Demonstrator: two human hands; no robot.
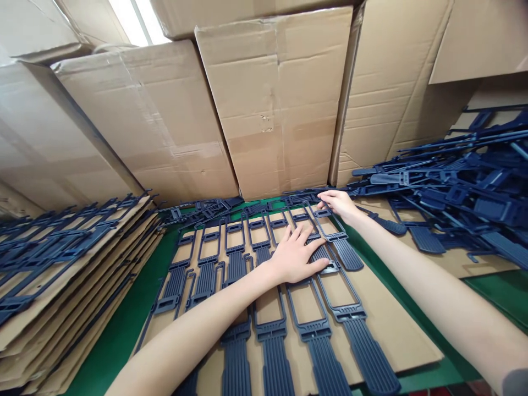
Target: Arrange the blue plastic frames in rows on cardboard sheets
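The left hand is lying palm down across blue parts, its fingers spreading apart and clamping nothing. Just beyond, the right hand is bringing its fingertips together on the far edge of the end part, which is lying at the right of the far row on a cardboard sheet. The step in hand seems to be adjusting that piece while the left palm is steadying its neighbours; the move is probably calling for a light touch, avoiding snags. Counting outward, two hands are showing; at least five parts are filling the near row, and seven are forming the far one, all sharing one sheet. One layered stack is standing at left, one tangled heap is defying counting at right, and at least three boxes are standing behind
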